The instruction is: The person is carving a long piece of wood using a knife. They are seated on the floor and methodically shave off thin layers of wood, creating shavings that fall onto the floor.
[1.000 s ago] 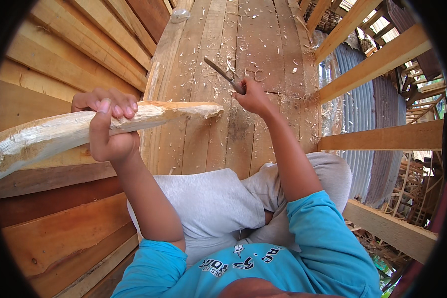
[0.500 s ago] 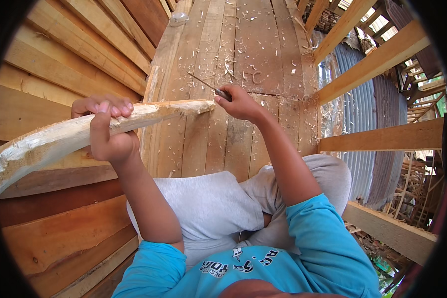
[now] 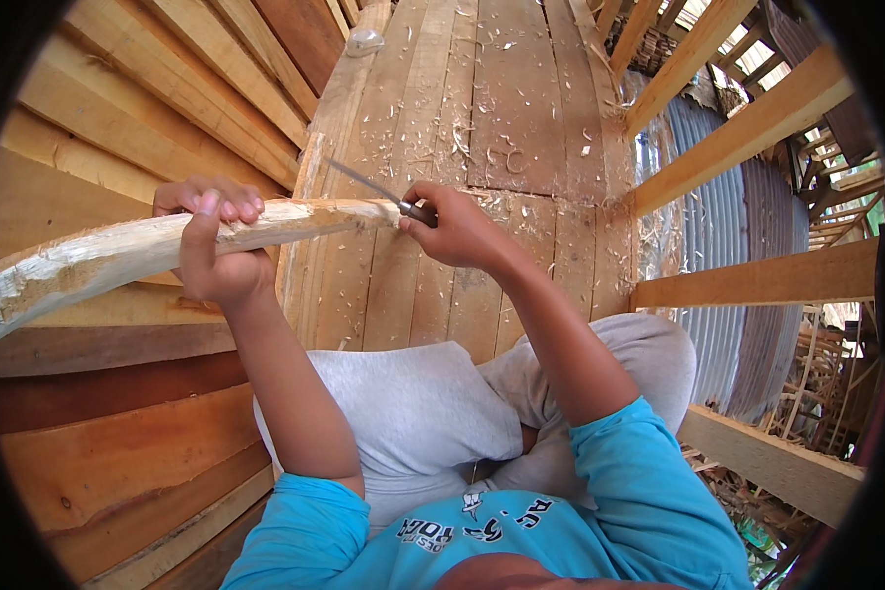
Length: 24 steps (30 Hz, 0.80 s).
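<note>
A long, curved piece of pale wood (image 3: 118,258), its bark stripped, runs from the left rim toward the middle. Wrapped around it is my left hand (image 3: 216,236), thumb on top and palm beneath. My right hand (image 3: 452,224) is closed on the dark handle of a knife (image 3: 366,183) at the wood's right end. The thin blade points up and left, just beyond the wood's far edge. Whether the blade touches the wood I cannot tell.
Wood shavings (image 3: 506,157) lie scattered over the plank floor (image 3: 433,295). A plank wall (image 3: 118,452) rises on the left. Wooden rails (image 3: 757,275) and corrugated metal sheets (image 3: 708,226) are on the right. A small clear plastic item (image 3: 364,41) sits at the far left of the floor.
My right hand has moved left and slightly nearer, taking the knife with it; its blade now lies farther along the wood. The wood's left part has risen a little.
</note>
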{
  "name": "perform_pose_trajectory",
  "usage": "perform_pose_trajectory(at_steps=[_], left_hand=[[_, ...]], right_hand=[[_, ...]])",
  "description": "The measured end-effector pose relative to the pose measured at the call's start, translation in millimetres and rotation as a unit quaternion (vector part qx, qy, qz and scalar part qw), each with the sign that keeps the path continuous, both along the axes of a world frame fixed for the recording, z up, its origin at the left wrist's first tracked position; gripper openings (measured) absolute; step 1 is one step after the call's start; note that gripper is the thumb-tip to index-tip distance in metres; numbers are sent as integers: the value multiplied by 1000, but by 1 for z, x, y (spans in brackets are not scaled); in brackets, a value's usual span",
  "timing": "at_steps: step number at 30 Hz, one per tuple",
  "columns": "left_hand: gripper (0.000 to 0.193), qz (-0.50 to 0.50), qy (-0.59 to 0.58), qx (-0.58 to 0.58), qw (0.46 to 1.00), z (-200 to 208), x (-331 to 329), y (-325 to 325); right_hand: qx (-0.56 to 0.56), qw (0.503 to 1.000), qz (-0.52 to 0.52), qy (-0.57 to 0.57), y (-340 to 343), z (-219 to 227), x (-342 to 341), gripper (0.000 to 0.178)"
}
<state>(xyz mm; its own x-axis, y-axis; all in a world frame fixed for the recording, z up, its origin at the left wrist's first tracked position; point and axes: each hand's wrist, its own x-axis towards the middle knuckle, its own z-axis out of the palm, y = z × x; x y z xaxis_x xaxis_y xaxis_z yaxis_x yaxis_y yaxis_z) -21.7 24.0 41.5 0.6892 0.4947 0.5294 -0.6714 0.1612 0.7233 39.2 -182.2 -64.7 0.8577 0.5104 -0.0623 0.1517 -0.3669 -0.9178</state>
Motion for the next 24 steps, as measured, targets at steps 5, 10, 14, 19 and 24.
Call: perform_pose_trajectory(at_steps=[5, 10, 14, 19, 24], left_hand=[[13, -49, -22, -5, 999, -2, -1, 6], [12, -39, 5, 9, 999, 3, 0, 3], [11, -62, -8, 3, 998, 3, 2, 1], [11, -70, -12, 23, 997, 0, -4, 2], [13, -46, -10, 19, 999, 4, 2, -15]], right_hand=[[-22, 999, -22, -22, 7, 50, -26, 18], [-74, 990, -64, 103, 21, 32, -26, 40], [-135, 976, -125, 116, 23, -32, -15, 61], [-135, 981, -115, 84, 38, 7, -32, 57], [-99, 984, -140, 54, 30, -9, -25, 52]])
